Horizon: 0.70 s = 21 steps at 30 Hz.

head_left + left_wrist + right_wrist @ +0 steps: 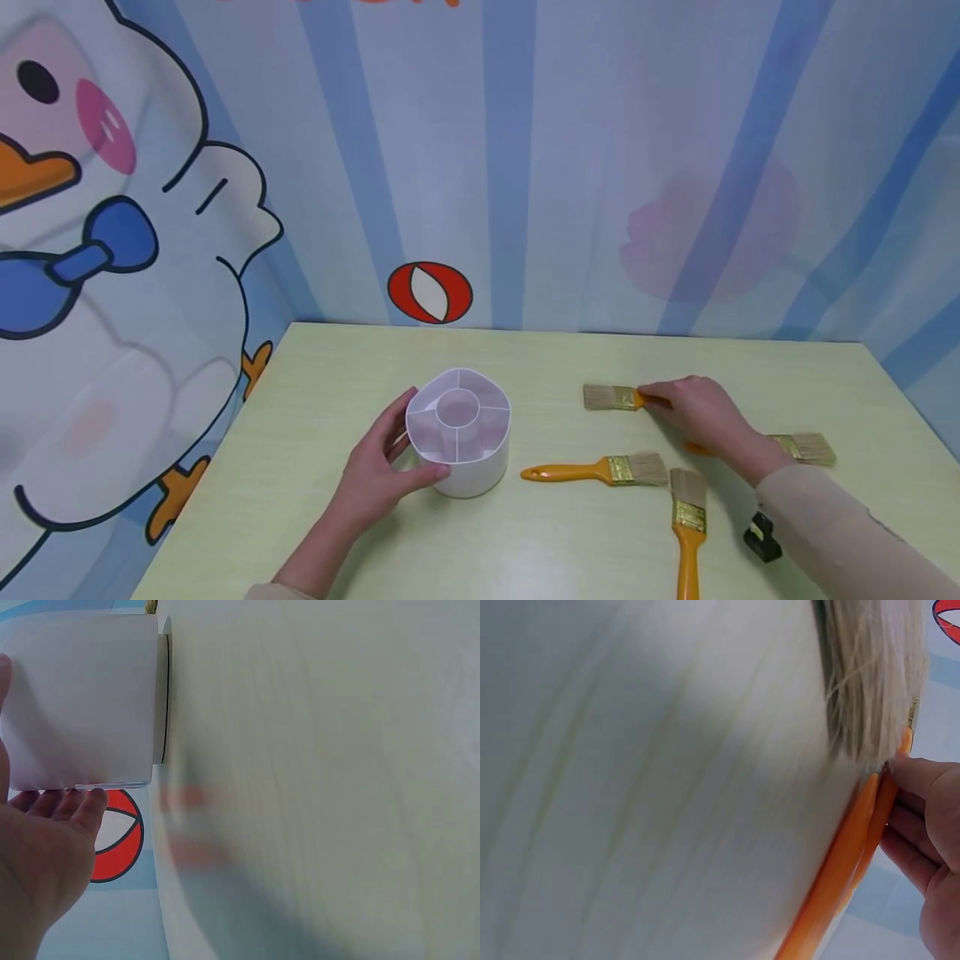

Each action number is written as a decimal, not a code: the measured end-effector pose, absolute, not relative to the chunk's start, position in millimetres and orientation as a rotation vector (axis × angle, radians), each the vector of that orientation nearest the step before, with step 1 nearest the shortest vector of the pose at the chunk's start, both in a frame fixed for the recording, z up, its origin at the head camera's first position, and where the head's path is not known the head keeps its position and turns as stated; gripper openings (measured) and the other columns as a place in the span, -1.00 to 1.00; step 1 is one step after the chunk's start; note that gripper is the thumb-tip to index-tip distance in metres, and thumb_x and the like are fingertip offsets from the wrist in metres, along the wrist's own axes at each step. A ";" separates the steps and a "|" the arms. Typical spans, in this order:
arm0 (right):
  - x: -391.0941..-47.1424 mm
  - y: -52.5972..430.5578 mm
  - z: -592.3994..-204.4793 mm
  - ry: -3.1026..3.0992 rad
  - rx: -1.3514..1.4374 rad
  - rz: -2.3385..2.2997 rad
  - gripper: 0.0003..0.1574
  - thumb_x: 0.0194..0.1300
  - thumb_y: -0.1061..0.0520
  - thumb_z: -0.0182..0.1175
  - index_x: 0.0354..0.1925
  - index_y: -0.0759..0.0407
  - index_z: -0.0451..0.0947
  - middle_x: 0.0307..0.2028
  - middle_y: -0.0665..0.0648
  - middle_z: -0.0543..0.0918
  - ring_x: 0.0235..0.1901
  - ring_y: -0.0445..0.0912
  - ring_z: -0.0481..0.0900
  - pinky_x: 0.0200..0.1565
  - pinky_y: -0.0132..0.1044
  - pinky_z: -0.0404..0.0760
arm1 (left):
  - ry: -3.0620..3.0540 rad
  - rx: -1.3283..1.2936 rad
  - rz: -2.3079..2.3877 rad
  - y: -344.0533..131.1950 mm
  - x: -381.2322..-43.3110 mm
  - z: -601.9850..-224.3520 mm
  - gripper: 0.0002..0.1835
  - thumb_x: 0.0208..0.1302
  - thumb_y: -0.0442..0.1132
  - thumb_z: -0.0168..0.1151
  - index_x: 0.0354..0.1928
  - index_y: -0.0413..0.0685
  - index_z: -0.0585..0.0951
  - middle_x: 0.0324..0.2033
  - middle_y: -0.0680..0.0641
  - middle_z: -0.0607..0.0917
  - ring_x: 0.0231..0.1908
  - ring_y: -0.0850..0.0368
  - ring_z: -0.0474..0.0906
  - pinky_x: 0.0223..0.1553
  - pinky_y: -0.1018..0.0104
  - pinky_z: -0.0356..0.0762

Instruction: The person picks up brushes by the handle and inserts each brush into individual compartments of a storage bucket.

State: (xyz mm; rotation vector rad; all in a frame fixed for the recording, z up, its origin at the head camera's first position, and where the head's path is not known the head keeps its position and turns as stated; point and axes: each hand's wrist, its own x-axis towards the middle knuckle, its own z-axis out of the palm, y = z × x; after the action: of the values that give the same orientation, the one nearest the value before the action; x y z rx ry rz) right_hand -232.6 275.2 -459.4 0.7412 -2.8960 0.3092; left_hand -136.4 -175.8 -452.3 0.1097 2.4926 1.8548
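While the left hand (371,483) grips the unfilled white holder (472,473), left of the desk's (555,367) middle, the right hand (697,408) pinches a brush (621,397) near the far edge; work looks barely begun, three other brushes (620,470) lying loose.

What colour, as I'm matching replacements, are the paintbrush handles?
Orange handles; clearest in the head view.
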 end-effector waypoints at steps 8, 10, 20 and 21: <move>-233.5 274.0 -460.1 -2.864 0.737 0.343 -0.72 0.36 0.26 0.45 0.03 0.26 0.81 -0.10 0.23 0.85 -0.12 0.17 0.81 0.01 0.15 0.79 | 2.483 0.110 1.860 -175.2 -136.3 -452.0 0.18 0.05 -0.16 0.75 0.67 0.13 0.24 0.56 -0.01 0.40 0.56 -0.10 0.31 0.49 0.04 0.41; -233.9 272.5 -459.5 -2.856 0.726 0.387 -0.73 0.36 0.26 0.45 0.03 0.26 0.81 -0.11 0.23 0.85 -0.12 0.17 0.81 0.01 0.15 0.79 | 2.482 0.108 1.859 -175.0 -136.2 -452.0 0.17 0.06 -0.17 0.75 0.67 0.14 0.24 0.56 -0.01 0.40 0.56 -0.10 0.31 0.49 0.03 0.41; -236.8 255.9 -444.7 -2.846 0.656 0.775 -0.70 0.45 0.23 0.38 0.11 0.23 0.79 -0.01 0.22 0.84 -0.03 0.16 0.80 0.02 0.12 0.80 | 2.489 0.109 1.853 -174.4 -136.4 -451.8 0.17 0.06 -0.15 0.75 0.67 0.14 0.24 0.56 0.00 0.40 0.57 -0.10 0.31 0.49 0.02 0.41; -237.1 252.8 -442.2 -2.844 0.646 0.821 -0.69 0.46 0.21 0.38 0.12 0.22 0.79 0.00 0.21 0.84 -0.03 0.14 0.80 0.01 0.10 0.81 | 2.492 0.108 1.851 -174.5 -136.4 -451.8 0.17 0.06 -0.15 0.75 0.67 0.14 0.24 0.56 -0.01 0.40 0.56 -0.10 0.31 0.49 0.03 0.41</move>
State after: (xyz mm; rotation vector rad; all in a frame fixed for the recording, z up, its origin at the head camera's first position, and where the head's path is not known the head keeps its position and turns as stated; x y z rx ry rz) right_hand -237.1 252.8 -442.2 0.6459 -2.8443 0.8214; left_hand -136.4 -174.5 -451.8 0.1083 2.4919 1.8511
